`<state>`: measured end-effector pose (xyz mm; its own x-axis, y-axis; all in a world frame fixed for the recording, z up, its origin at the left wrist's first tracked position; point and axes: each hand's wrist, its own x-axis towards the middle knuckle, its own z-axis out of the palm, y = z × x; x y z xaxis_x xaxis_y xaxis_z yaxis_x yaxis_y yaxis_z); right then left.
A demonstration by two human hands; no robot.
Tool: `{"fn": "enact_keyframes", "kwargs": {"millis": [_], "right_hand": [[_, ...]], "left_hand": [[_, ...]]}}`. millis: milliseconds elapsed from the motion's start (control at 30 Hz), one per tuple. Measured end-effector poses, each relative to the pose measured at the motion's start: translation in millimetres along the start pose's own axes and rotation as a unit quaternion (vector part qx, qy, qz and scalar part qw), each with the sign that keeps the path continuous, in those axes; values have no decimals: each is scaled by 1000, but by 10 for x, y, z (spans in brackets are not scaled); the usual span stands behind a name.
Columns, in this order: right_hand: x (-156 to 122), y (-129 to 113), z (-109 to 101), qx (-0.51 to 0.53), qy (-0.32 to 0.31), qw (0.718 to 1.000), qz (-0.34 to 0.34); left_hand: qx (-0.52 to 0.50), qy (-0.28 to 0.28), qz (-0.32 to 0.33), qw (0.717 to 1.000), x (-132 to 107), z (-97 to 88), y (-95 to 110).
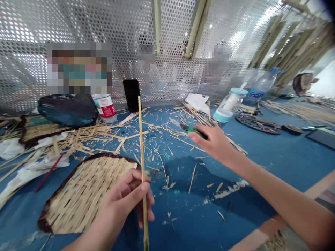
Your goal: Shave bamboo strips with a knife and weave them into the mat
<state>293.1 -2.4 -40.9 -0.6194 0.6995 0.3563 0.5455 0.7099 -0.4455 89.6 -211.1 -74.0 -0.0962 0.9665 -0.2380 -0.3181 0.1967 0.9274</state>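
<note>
My left hand (pixel 131 197) is closed around a long thin bamboo strip (pixel 141 139) and holds it upright above the blue table (pixel 261 157). A woven bamboo fan (pixel 83 191) with a dark rim lies flat just left of that hand. My right hand (pixel 211 139) reaches out over the table and its fingers close on a green-handled cutter (pixel 190 129) lying among bamboo scraps.
Bamboo slivers (pixel 86 137) litter the table's left and middle. A red-labelled can (pixel 104 106), a black phone (pixel 131 94), a dark fan (pixel 68 109), a small bottle (pixel 229 104), a large water bottle (pixel 261 85) and round dark pieces (pixel 258 124) stand before a perforated metal wall (pixel 104 28).
</note>
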Motion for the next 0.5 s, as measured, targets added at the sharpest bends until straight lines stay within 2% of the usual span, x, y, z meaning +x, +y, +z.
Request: {"fn": "enact_keyframes", "kwargs": {"millis": [100,200,367,433,500], "right_hand": [[-77,-96,38,17,-63,997,-37],[-175,-211,128,-17,-123,990,-73],[-304,-427,309,-109,-180,976,-57],[-238,-372,327,-119,-185,974,-48],[-80,-157,273,-136,-161,977,-8]], "left_hand": [[40,35,-14,998,28,27,-14],[112,76,-7,991,46,34,-57],[188,121,0,975,31,31,-117],[201,136,-6,970,-14,47,-116],[217,126,-11,968,-81,71,-103]]}}
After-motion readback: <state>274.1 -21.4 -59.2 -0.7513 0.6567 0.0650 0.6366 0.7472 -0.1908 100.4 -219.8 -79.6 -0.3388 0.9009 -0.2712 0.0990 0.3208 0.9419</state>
